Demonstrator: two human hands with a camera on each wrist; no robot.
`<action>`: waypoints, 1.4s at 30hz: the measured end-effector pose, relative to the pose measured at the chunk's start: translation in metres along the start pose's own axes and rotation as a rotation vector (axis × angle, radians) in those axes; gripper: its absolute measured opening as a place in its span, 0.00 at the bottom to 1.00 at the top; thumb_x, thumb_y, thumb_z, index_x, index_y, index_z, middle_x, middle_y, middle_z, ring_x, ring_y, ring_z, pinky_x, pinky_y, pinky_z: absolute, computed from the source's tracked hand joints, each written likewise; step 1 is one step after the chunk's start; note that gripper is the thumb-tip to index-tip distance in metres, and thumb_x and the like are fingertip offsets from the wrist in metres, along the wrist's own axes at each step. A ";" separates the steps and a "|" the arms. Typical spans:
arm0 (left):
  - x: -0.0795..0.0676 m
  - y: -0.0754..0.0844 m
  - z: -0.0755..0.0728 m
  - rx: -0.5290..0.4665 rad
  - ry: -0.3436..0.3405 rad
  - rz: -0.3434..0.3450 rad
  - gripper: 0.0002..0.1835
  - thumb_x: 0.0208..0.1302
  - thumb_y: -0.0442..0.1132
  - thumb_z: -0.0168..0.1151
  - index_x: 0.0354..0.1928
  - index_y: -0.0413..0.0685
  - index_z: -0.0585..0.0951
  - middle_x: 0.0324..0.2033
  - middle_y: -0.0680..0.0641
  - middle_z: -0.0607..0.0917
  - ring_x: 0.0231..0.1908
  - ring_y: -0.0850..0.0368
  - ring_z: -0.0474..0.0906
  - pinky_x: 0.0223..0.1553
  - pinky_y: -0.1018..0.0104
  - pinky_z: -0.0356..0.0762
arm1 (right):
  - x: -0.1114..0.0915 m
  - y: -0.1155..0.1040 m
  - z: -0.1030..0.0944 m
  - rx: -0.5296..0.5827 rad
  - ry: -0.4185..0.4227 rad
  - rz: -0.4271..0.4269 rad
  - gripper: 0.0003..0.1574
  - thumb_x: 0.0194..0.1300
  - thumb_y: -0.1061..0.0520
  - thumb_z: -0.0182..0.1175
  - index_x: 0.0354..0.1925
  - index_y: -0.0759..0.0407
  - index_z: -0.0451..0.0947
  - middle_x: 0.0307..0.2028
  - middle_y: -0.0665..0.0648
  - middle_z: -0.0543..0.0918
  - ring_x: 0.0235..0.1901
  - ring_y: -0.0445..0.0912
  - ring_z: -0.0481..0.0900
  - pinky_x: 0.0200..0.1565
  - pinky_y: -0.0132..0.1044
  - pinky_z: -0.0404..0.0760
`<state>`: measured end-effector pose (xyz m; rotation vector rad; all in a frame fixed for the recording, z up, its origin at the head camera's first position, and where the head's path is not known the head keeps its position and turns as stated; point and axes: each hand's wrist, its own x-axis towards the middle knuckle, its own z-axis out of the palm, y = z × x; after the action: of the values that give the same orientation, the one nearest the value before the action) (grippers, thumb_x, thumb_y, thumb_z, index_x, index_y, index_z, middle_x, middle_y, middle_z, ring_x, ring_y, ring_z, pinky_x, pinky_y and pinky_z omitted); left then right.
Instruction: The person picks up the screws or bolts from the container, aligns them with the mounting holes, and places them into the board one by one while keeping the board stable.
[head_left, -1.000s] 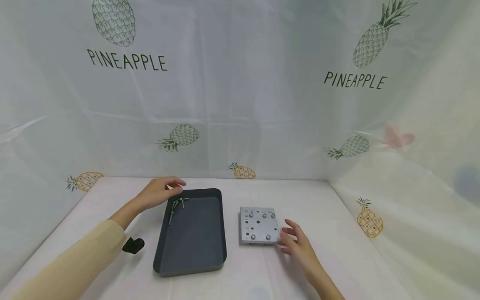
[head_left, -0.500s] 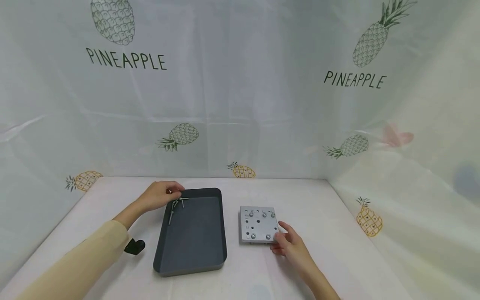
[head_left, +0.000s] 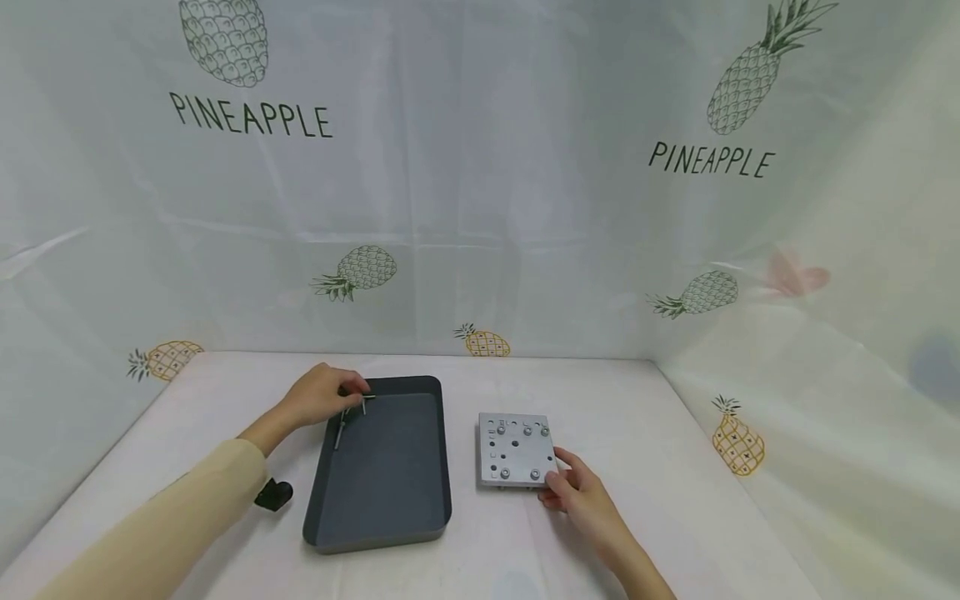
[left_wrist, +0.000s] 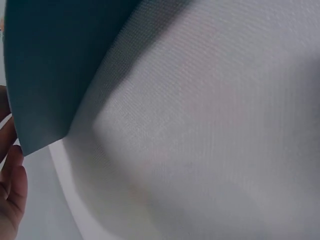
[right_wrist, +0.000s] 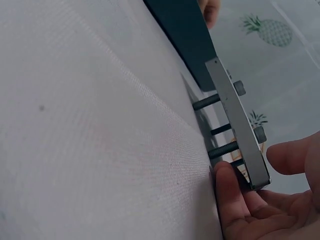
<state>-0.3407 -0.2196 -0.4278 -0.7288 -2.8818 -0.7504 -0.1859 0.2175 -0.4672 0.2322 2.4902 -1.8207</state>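
Observation:
A square metal plate with holes and several bolts through it stands on the cloth, its threaded bolt ends pointing down. My right hand grips its near right corner, thumb over the top face and fingers tucked underneath. To the left is a dark grey tray. Over its far left corner reaches my left hand, fingers bent down at a few small screws. Whether it pinches a screw I cannot tell. In the left wrist view the tray's wall partly hides those fingers.
A small black object shows beside the left sleeve, left of the tray. White cloth covers the table. Behind it hangs a pale curtain printed with pineapples.
My right hand has moved left and closed its thumb and fingers about the plate's corner. My left hand has come down from the tray's rim to the screws, covering some of them.

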 end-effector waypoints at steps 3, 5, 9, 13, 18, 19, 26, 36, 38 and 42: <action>0.001 0.001 0.003 0.031 0.007 -0.006 0.08 0.69 0.37 0.71 0.48 0.48 0.91 0.39 0.51 0.93 0.45 0.48 0.85 0.51 0.43 0.79 | 0.000 0.001 0.000 0.007 -0.003 0.000 0.37 0.79 0.59 0.57 0.79 0.66 0.60 0.46 0.62 0.83 0.42 0.49 0.86 0.45 0.39 0.88; 0.001 0.002 0.004 0.059 0.012 -0.013 0.08 0.69 0.38 0.71 0.47 0.48 0.91 0.39 0.52 0.93 0.45 0.48 0.82 0.51 0.42 0.76 | 0.000 0.000 0.000 0.012 -0.003 -0.001 0.37 0.79 0.60 0.57 0.79 0.66 0.60 0.46 0.63 0.84 0.42 0.49 0.86 0.45 0.38 0.88; 0.003 0.002 0.008 0.127 0.021 -0.023 0.07 0.67 0.38 0.72 0.45 0.50 0.92 0.36 0.54 0.92 0.42 0.50 0.75 0.47 0.47 0.74 | 0.000 0.000 0.001 0.011 -0.005 0.008 0.37 0.79 0.59 0.58 0.79 0.65 0.61 0.46 0.62 0.84 0.42 0.49 0.85 0.45 0.37 0.88; 0.005 0.002 0.012 0.221 0.033 0.002 0.05 0.65 0.37 0.75 0.42 0.52 0.93 0.32 0.56 0.90 0.37 0.54 0.71 0.40 0.55 0.72 | 0.001 0.000 0.001 0.007 -0.004 0.016 0.37 0.79 0.59 0.58 0.79 0.65 0.61 0.47 0.63 0.84 0.42 0.48 0.85 0.46 0.37 0.88; 0.005 0.003 0.015 0.284 0.040 0.040 0.05 0.61 0.36 0.77 0.39 0.53 0.93 0.28 0.57 0.87 0.33 0.55 0.67 0.35 0.59 0.68 | 0.001 0.001 0.001 -0.008 -0.002 0.013 0.37 0.79 0.58 0.58 0.79 0.65 0.60 0.46 0.62 0.84 0.42 0.48 0.86 0.46 0.37 0.88; 0.004 0.004 0.015 0.284 0.041 0.044 0.05 0.61 0.36 0.77 0.39 0.53 0.92 0.28 0.57 0.87 0.33 0.54 0.67 0.35 0.60 0.67 | 0.002 0.001 0.001 -0.012 -0.003 0.012 0.37 0.79 0.58 0.58 0.79 0.65 0.60 0.46 0.62 0.84 0.42 0.48 0.86 0.46 0.38 0.88; 0.004 0.006 0.019 0.268 0.046 0.023 0.03 0.62 0.41 0.79 0.35 0.57 0.91 0.26 0.59 0.84 0.33 0.55 0.65 0.34 0.60 0.64 | 0.002 0.002 0.001 -0.023 -0.010 0.019 0.38 0.79 0.57 0.59 0.80 0.64 0.60 0.46 0.61 0.85 0.42 0.48 0.86 0.47 0.37 0.88; 0.009 0.004 0.027 0.271 0.069 -0.008 0.05 0.59 0.41 0.81 0.32 0.57 0.90 0.23 0.61 0.82 0.31 0.55 0.64 0.35 0.58 0.63 | 0.000 0.002 0.000 -0.019 -0.014 0.016 0.38 0.78 0.57 0.59 0.79 0.64 0.60 0.47 0.61 0.85 0.42 0.48 0.86 0.47 0.37 0.88; 0.009 0.004 0.027 0.268 0.071 -0.003 0.06 0.59 0.41 0.81 0.30 0.58 0.90 0.22 0.61 0.82 0.31 0.55 0.64 0.35 0.58 0.63 | 0.000 0.002 0.000 -0.015 -0.015 0.015 0.38 0.78 0.57 0.59 0.79 0.64 0.60 0.47 0.61 0.85 0.43 0.48 0.86 0.47 0.37 0.88; 0.007 0.003 0.027 0.252 0.090 0.019 0.07 0.59 0.41 0.80 0.28 0.61 0.89 0.21 0.63 0.82 0.30 0.56 0.64 0.35 0.58 0.62 | 0.000 0.001 0.000 -0.017 -0.014 0.017 0.38 0.78 0.57 0.59 0.79 0.64 0.60 0.47 0.61 0.85 0.42 0.48 0.86 0.47 0.37 0.88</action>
<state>-0.3446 -0.2012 -0.4487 -0.6711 -2.8114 -0.3958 -0.1861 0.2178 -0.4685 0.2382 2.4855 -1.7885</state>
